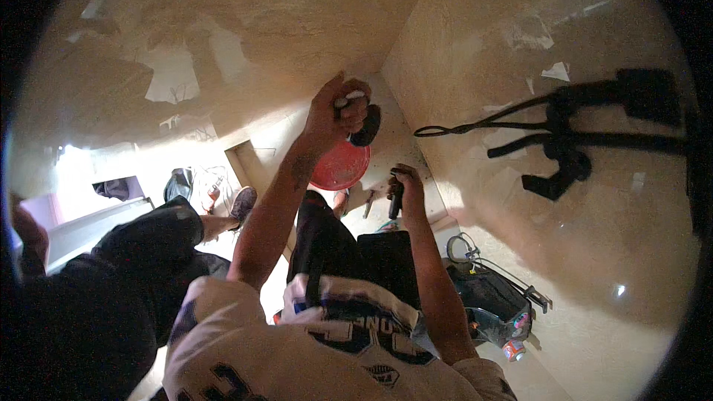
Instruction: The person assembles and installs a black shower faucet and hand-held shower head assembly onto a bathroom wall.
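Observation:
In front of the pale wooden wall (275, 37), my left hand (343, 108) is raised with its fingers wrapped round a dark object with a rounded end (365, 128); its exact kind is unclear. Just below that hand is a round red bucket or lid (342, 169), partly hidden by my forearm. Lower and to the right, my right hand (407, 184) is closed on a black stick-shaped handle (396, 202) that points downward. Whatever tool it belongs to cannot be made out. The two hands are apart.
A black bag (483, 293) with clamps and cables lies at lower right, beside a small can (512, 350). Dark clamp-like shapes with a cable loop (438, 131) cross the right wall. Another person's dark-clothed leg (141, 245) and a shoe (243, 202) are at left.

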`<state>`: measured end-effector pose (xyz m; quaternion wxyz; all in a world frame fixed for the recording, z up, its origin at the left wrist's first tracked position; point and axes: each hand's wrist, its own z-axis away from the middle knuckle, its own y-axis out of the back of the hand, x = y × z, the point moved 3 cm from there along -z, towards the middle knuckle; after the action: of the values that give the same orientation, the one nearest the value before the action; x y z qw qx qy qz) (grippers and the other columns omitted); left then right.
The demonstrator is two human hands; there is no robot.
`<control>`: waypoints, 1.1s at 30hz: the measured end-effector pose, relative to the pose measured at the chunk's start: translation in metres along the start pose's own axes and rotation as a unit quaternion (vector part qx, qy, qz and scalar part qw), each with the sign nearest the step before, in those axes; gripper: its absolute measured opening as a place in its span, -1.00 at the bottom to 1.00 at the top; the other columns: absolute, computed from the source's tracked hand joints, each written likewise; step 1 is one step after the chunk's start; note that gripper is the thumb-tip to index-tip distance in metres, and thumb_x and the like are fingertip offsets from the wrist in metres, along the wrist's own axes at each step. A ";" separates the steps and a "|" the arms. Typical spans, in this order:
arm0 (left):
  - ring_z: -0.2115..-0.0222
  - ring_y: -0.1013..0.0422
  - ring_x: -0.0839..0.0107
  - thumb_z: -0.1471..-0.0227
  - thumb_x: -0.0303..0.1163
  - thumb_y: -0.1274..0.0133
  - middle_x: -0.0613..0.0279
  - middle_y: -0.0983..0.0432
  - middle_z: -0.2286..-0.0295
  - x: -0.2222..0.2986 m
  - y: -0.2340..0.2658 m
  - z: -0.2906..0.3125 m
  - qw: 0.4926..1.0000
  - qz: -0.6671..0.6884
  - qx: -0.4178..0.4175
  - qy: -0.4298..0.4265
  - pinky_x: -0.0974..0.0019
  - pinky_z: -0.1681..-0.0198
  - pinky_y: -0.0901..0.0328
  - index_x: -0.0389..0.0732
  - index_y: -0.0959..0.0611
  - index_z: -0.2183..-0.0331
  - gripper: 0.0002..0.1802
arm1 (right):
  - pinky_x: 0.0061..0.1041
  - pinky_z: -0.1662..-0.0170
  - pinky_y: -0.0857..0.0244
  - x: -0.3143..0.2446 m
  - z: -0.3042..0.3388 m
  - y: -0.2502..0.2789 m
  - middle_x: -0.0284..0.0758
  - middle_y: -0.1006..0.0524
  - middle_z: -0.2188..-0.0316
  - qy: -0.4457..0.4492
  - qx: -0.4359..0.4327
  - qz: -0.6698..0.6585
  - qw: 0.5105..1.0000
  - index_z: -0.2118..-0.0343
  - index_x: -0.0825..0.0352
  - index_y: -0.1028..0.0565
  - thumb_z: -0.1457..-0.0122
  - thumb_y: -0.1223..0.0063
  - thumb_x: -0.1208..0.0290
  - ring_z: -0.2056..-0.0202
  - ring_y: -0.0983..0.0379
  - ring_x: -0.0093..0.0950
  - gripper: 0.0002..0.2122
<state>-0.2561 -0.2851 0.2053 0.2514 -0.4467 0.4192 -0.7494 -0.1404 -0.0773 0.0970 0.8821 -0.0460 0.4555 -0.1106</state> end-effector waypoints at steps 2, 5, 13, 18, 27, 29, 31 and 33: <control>0.75 0.07 0.59 -0.13 0.01 0.29 0.46 -0.05 0.75 -0.008 0.045 -0.013 0.996 0.076 0.034 -0.003 0.46 0.68 0.11 -0.22 -0.47 0.25 -0.51 | -0.56 0.55 -0.27 0.030 -0.037 -0.014 -0.35 -0.40 0.53 -0.036 -0.003 -0.026 0.999 0.18 0.32 -0.36 -0.12 0.17 0.32 0.58 -0.34 -0.55 -0.75; 0.74 0.06 0.56 -0.12 0.04 0.30 0.42 -0.08 0.74 -0.027 0.117 -0.027 0.981 0.145 0.126 -0.038 0.45 0.66 0.12 -0.22 -0.46 0.20 -0.47 | -0.58 0.54 -0.24 0.082 -0.097 -0.035 -0.36 -0.40 0.54 -0.021 -0.015 -0.010 1.000 0.18 0.32 -0.36 -0.17 0.22 0.27 0.56 -0.33 -0.58 -0.74; 0.68 -0.06 0.47 -0.04 0.00 0.20 0.28 -0.20 0.65 -0.087 0.268 -0.025 0.922 0.261 0.276 -0.069 0.44 0.64 0.02 -0.13 -0.46 0.27 -0.59 | -0.33 0.21 -0.27 0.198 -0.201 -0.053 -0.13 -0.45 0.37 0.198 0.019 0.430 0.881 0.08 0.38 -0.30 -0.09 0.09 0.38 0.31 -0.41 -0.24 -0.67; 0.65 -0.14 0.39 0.01 -0.18 0.12 0.25 -0.24 0.62 -0.116 0.396 -0.017 0.815 -0.437 0.312 -0.218 0.37 0.57 -0.11 -0.19 -0.50 0.33 -0.71 | -0.20 0.11 -0.23 0.220 -0.216 -0.087 -0.02 -0.42 0.24 0.219 -0.041 0.526 0.821 0.01 0.37 -0.23 0.00 -0.03 0.43 0.16 -0.36 -0.05 -0.54; 0.53 -0.45 0.38 -0.02 -0.20 0.02 0.15 -0.50 0.51 -0.143 0.455 -0.058 0.853 -0.396 0.339 -0.021 0.36 0.49 -0.35 -0.33 -0.52 0.34 -0.66 | -0.15 0.01 -0.18 0.257 -0.273 -0.054 0.03 -0.37 0.17 0.239 -0.032 0.590 0.771 0.01 0.41 -0.21 0.08 -0.11 0.51 0.12 -0.32 -0.02 -0.48; 0.55 -0.47 0.39 0.00 -0.09 -0.01 0.12 -0.51 0.55 -0.128 0.463 -0.055 0.792 -0.522 0.308 0.073 0.35 0.50 -0.37 -0.33 -0.56 0.34 -0.57 | -0.19 -0.04 -0.14 0.261 -0.275 -0.052 0.00 -0.36 0.14 0.270 -0.060 0.582 0.765 0.02 0.40 -0.23 0.10 -0.11 0.55 0.12 -0.32 -0.01 -0.48; 0.57 -0.49 0.39 0.03 0.00 -0.02 0.10 -0.53 0.56 -0.127 0.468 -0.052 0.749 -0.572 0.305 0.133 0.33 0.51 -0.38 -0.30 -0.59 0.34 -0.51 | -0.19 -0.06 -0.11 0.268 -0.280 -0.044 -0.01 -0.35 0.13 0.338 -0.063 0.582 0.737 0.01 0.38 -0.23 0.13 -0.11 0.59 0.12 -0.32 -0.01 -0.47; 0.60 -0.49 0.37 0.06 0.07 -0.03 0.08 -0.55 0.55 -0.131 0.477 -0.037 0.734 -0.558 0.350 0.165 0.29 0.51 -0.39 -0.25 -0.62 0.32 -0.47 | -0.20 -0.04 -0.15 0.265 -0.277 -0.044 0.01 -0.34 0.12 0.360 -0.099 0.562 0.738 0.00 0.37 -0.23 0.12 -0.07 0.62 0.11 -0.32 -0.01 -0.47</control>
<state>-0.2255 -0.4208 -0.2705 -0.1462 -0.3504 -0.1620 -0.9108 -0.2236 -0.1777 -0.2661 0.5445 0.1747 0.6907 0.4425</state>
